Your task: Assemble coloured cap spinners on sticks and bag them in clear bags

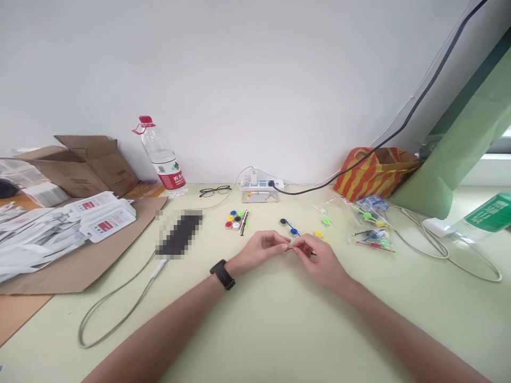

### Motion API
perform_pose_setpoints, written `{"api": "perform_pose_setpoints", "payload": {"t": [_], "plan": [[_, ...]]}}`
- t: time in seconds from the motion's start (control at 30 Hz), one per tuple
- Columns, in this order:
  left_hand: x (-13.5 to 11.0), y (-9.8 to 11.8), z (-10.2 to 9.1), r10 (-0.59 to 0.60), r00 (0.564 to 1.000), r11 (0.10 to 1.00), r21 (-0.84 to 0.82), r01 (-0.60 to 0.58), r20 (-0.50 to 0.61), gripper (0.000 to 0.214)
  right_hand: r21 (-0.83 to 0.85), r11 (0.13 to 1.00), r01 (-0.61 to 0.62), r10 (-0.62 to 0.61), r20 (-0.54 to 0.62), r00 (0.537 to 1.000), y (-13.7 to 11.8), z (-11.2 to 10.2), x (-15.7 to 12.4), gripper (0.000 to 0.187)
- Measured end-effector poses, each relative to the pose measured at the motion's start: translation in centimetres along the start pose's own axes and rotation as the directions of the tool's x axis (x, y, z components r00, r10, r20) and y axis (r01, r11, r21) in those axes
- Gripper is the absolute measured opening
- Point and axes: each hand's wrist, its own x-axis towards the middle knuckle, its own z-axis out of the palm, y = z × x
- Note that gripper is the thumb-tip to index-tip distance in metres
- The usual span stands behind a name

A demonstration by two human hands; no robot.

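Observation:
My left hand and my right hand meet at the middle of the pale table, fingers pinched together. Between the fingertips they hold a small red strap-like piece. A black watch is on my left wrist. Just beyond the hands lie a blue and black piece, a yellow one and a green one. A cluster of coloured round pieces lies further left.
A clear bag of coloured pieces lies right, near a striped bag and white cables. A blurred dark device with a grey cable, cardboard, white packets, a water bottle, glasses and a power strip sit behind.

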Motion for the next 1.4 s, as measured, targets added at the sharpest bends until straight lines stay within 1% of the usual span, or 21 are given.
{"api": "perform_pose_setpoints", "payload": {"t": [0.1, 0.2, 0.33, 0.4, 0.5, 0.57, 0.67, 0.73, 0.77, 0.8, 0.83, 0.87, 0.93, 0.97, 1.0, 1.03, 1.07, 1.13, 1.2, 1.27, 1.4], "plan": [[0.1, 0.2, -0.7, -0.057, 0.998, 0.995, -0.075, 0.058, 0.024, 0.024, -0.001, 1.000, -0.020, 0.020, -0.005, 1.000, 0.0, -0.2, 0.2, 0.012], [0.2, 0.2, -1.1, -0.047, 0.998, 0.990, -0.132, 0.050, 0.031, 0.026, -0.011, 1.000, -0.007, 0.007, -0.041, 0.999, 0.1, -0.4, 0.2, 0.015], [0.3, 0.0, -1.1, -0.068, 0.997, 0.987, -0.146, 0.061, -0.041, 0.037, -0.040, 0.999, 0.029, -0.034, -0.131, 0.991, -0.1, -0.8, 0.2, 0.028], [0.4, 0.0, -1.0, -0.071, 0.996, 0.988, -0.140, 0.062, -0.059, 0.037, -0.012, 1.000, 0.013, -0.015, -0.143, 0.990, -0.3, -1.0, 0.2, 0.034], [0.4, -0.1, -1.0, -0.053, 0.997, 0.988, -0.149, 0.045, -0.055, 0.036, 0.164, 0.984, -0.076, 0.097, -0.124, 0.988, -0.9, -1.0, 0.1, 0.051], [0.4, -0.2, -1.0, -0.038, 0.997, 0.987, -0.159, 0.027, -0.062, 0.034, 0.333, 0.927, -0.171, 0.214, -0.098, 0.972, -1.3, -0.8, 0.0, 0.067], [0.4, -0.4, -1.0, -0.012, 0.994, 0.987, -0.159, -0.005, -0.106, 0.032, 0.520, 0.791, -0.323, 0.405, -0.048, 0.913, -1.7, -0.1, -0.1, 0.083], [0.5, -0.5, -1.0, 0.006, 0.991, 0.988, -0.152, -0.026, -0.136, 0.032, 0.589, 0.703, -0.398, 0.503, -0.017, 0.864, -1.9, 0.2, -0.2, 0.085], [0.5, -0.5, -1.0, 0.014, 0.989, 0.989, -0.146, -0.036, -0.148, 0.032, 0.616, 0.662, -0.427, 0.534, 0.012, 0.845, -2.0, 0.2, -0.3, 0.079], [0.5, -0.6, -1.0, 0.024, 0.987, 0.989, -0.140, -0.046, -0.160, 0.031, 0.636, 0.617, -0.464, 0.547, 0.077, 0.833, -2.1, 0.1, -0.3, 0.067], [0.6, -0.6, -1.0, 0.033, 0.985, 0.990, -0.133, -0.056, -0.171, 0.031, 0.642, 0.572, -0.510, 0.530, 0.185, 0.827, -2.2, -0.2, -0.3, 0.054], [0.6, -0.6, -1.0, 0.040, 0.982, 0.990, -0.127, -0.064, -0.182, 0.032, 0.636, 0.537, -0.554, 0.473, 0.317, 0.822, -2.3, -0.5, -0.3, 0.048], [0.6, -0.6, -1.0, 0.049, 0.980, 0.990, -0.119, -0.073, -0.194, 0.032, 0.616, 0.515, -0.596, 0.270, 0.544, 0.795, -2.6, -1.2, -0.3, 0.063], [0.6, -0.6, -1.0, 0.049, 0.980, 0.990, -0.118, -0.073, -0.195, 0.032, 0.619, 0.523, -0.586, 0.173, 0.596, 0.784, -2.8, -1.5, -0.4, 0.070], [0.6, -0.5, -1.0, 0.048, 0.980, 0.990, -0.118, -0.072, -0.192, 0.033, 0.633, 0.537, -0.558, 0.111, 0.602, 0.791, -2.9, -1.7, -0.4, 0.073], [0.6, -0.5, -1.0, 0.046, 0.981, 0.991, -0.114, -0.068, -0.186, 0.033, 0.649, 0.553, -0.523, 0.094, 0.575, 0.813, -3.0, -1.8, -0.3, 0.073], [0.6, -0.5, -1.0, 0.046, 0.983, 0.992, -0.108, -0.066, -0.178, 0.033, 0.657, 0.569, -0.495, 0.113, 0.534, 0.838, -3.0, -1.9, -0.3, 0.070], [0.5, -0.4, -1.0, 0.045, 0.986, 0.994, -0.095, -0.061, -0.161, 0.034, 0.651, 0.608, -0.455, 0.199, 0.430, 0.881, -2.7, -1.7, -0.1, 0.061], [0.5, -0.3, -1.1, 0.042, 0.989, 0.995, -0.084, -0.055, -0.143, 0.033, 0.628, 0.651, -0.425, 0.277, 0.325, 0.904, -2.3, -1.4, 0.1, 0.051], [0.5, -0.3, -1.0, 0.039, 0.991, 0.996, -0.076, -0.049, -0.127, 0.031, 0.601, 0.679, -0.423, 0.318, 0.278, 0.906, -1.8, -1.2, 0.2, 0.046], [0.5, -0.2, -0.9, 0.022, 0.992, 0.996, -0.084, -0.032, -0.121, 0.026, 0.577, 0.680, -0.453, 0.334, 0.306, 0.892, -1.4, -1.1, 0.2, 0.048]]}}
